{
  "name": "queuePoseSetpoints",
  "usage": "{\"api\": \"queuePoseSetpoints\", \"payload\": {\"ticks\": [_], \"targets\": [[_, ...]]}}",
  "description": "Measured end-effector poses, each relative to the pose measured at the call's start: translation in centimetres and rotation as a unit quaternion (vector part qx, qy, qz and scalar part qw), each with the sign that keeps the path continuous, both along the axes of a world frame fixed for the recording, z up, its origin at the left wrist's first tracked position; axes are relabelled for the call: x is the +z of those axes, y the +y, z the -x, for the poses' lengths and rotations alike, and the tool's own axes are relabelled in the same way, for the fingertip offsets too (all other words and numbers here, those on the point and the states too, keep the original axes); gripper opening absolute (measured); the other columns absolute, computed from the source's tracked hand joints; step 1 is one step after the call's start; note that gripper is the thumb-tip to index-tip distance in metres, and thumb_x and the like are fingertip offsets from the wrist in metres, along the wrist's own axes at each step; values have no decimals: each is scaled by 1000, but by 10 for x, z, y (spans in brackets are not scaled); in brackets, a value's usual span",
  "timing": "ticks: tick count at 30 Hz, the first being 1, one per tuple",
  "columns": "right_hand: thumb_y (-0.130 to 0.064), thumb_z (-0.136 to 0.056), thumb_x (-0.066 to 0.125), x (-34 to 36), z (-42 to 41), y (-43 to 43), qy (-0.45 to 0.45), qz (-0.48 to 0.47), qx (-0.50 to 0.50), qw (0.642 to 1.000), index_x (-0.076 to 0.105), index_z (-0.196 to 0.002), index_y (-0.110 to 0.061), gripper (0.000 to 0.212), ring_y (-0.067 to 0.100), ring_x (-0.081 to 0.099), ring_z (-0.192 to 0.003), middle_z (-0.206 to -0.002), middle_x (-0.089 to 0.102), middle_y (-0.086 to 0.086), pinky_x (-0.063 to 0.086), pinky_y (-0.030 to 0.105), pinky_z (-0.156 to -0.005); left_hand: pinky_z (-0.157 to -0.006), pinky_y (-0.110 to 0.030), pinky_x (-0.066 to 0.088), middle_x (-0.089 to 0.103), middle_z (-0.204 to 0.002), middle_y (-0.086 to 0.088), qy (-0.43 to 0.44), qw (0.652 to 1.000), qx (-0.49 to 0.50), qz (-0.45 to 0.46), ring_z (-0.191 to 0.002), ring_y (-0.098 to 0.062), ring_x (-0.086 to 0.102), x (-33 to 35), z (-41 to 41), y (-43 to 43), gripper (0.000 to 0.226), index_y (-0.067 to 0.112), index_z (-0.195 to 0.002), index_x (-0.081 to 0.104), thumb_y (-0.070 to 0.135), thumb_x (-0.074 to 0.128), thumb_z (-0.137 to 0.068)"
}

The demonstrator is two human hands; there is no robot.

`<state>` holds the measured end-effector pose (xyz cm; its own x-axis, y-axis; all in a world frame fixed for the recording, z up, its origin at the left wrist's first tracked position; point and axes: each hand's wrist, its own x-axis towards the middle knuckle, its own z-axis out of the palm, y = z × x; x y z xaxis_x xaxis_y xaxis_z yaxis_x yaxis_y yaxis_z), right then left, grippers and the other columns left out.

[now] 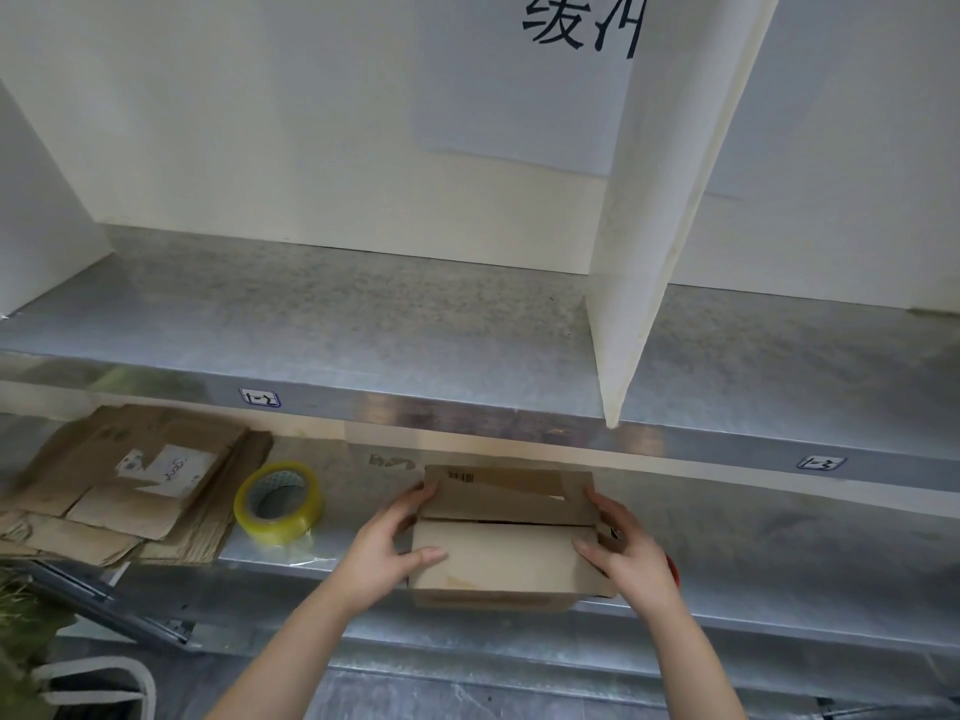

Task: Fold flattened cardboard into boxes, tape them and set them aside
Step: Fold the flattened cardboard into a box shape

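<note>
Box (pixel 504 553): front edge of lower shelf (pixel 779 553). My left hand (pixel 389 548), right hand (pixel 628 556) grip its ends, thumbs on near flap. Step: closing top flaps; seam gapes. Next, likely: press flaps flush, one hand free for tape roll (pixel 278 504), near left.

Red obj (pixel 673 568) mostly hidden behind R hand (pixel 628 553); wall sign (pixel 493 96) text cut by top edge.

The box (pixel 498 558) is showing plain brown with a small black barcode (pixel 462 477). The flattened cardboard (pixel 104 511) is looking brown under a white label (pixel 171 470). The tape roll (pixel 278 504) is gleaming clear yellow. The shelf (pixel 363 314) is showing speckled grey, the divider (pixel 670 200) white, the sheet (pixel 493 96) black characters.
</note>
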<state>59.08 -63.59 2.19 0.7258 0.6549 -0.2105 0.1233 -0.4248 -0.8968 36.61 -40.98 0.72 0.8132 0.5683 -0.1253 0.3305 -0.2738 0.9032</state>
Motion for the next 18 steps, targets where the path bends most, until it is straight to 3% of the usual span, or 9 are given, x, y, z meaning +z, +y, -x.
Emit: {"api": "queuePoseSetpoints", "payload": {"ticks": [3, 7, 13, 18], "targets": [[-24, -83, 75, 4, 2, 1, -17, 28, 2, 999, 47, -138, -37, 63, 17, 51, -127, -141, 47, -8, 43, 18, -93, -113, -25, 30, 33, -149, 18, 8, 1000, 2, -13, -136, 0, 33, -5, -1, -3, 74, 53, -137, 35, 64, 68, -72], [-27, -84, 75, 4, 9, 10, -58, 31, -17, 998, 47, -137, -34, 61, 14, 52, -124, -131, 49, -15, 38, 7, -83, -114, -27, 29, 29, -153, 14, 27, 999, 7, -20, -139, -7, 31, -4, -8, 0, 64, 55, -138, 30, 40, 66, -87], [-36, -83, 74, 3, 6, 9, -77, 63, -16, 995, 44, -142, -39, 66, 20, 54, -125, -146, 47, 1, 46, 25, -97, -107, -16, 30, 37, -146, 15, 40, 999, -3, -5, -135, -7, 36, 2, -9, 3, 70, 51, -139, 30, 35, 71, -84], [-36, -84, 72, 9, 6, 5, -92, 98, -11, 991, 44, -142, -38, 64, 15, 56, -122, -137, 57, -2, 42, 17, -81, -108, -20, 32, 38, -146, 13, 28, 999, 12, 26, -135, -9, 37, 4, -8, -3, 75, 45, -142, 33, 36, 75, -80]]}}
